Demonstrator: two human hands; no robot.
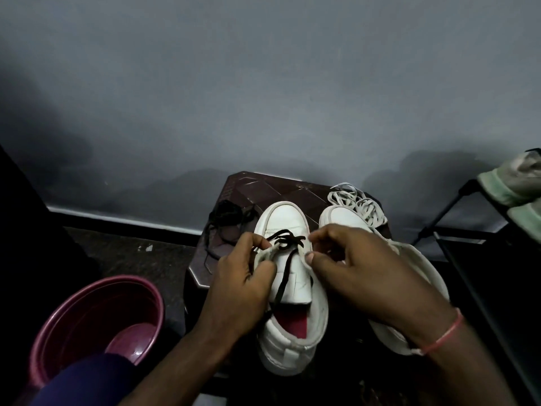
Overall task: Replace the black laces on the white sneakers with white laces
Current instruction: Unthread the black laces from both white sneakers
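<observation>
**Black Lace Down to the Last Eyelets**

Two white sneakers sat side by side on a dark brown table [263, 186], toes pointing away from the person. The left sneaker [288, 222] lay open, its tongue bare and a red insole showing. A black lace [285, 241] was threaded only through the eyelets nearest the toe, and one strand trailed down the tongue into the shoe's opening.

The left hand [243, 282] had a tight grip, thumb and forefinger pinching that lace at the sneaker's left eyelet edge. The right hand [357, 271] was curled too, its grip closing thumb and forefinger on the right eyelet flap, just beside the lace's other end. Whether it also caught the lace could not be told. A pink band [445, 334] circled the right wrist.

The second sneaker [342, 216] lay largely hidden under the right hand. White laces [357, 203] were heaped against its toe. A loose black lace [228, 224] lay tangled at the table's left edge. A maroon basin [58, 323] stood on the floor to the left, and a dark rack [439, 227] bearing a pale green cloth [515, 186] stood at the right.
</observation>
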